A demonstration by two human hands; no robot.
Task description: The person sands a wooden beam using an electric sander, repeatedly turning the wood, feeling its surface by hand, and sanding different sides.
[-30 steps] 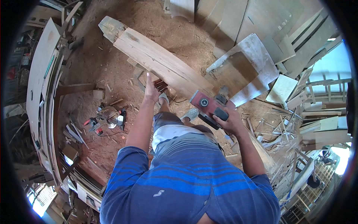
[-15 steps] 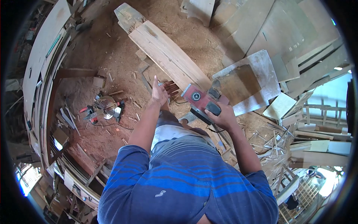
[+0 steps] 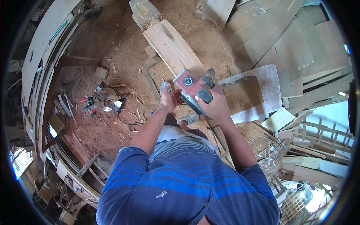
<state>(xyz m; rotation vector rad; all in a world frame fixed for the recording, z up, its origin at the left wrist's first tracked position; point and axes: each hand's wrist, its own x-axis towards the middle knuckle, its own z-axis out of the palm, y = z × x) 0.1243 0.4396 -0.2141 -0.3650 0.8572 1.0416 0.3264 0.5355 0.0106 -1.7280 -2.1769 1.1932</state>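
A red belt sander with black handles [image 3: 192, 83] is over the near end of a long wooden board [image 3: 174, 45]. My right hand [image 3: 215, 105] is wrapped round its rear handle. Beside the sander's left side is my left hand [image 3: 170, 100], its thumb raised and its fingers stretched toward the tool; the fingertips are partly hidden at its edge. Whether they touch the sander cannot be made out. The sander's underside is hidden, so its contact with the board is not visible.
A miter saw [image 3: 107, 102] with red handles stands on the dusty floor at left, its cord running toward my feet [image 3: 190, 119]. Stacked sheets [image 3: 48, 56] line the left side. A dusty pale panel [image 3: 272, 88], large boards [image 3: 296, 45] and scrap wood lie at right.
The view has shifted, with the board now farther right. The sander and my right hand have moved left, closer to my left hand, and the sander has turned slightly.
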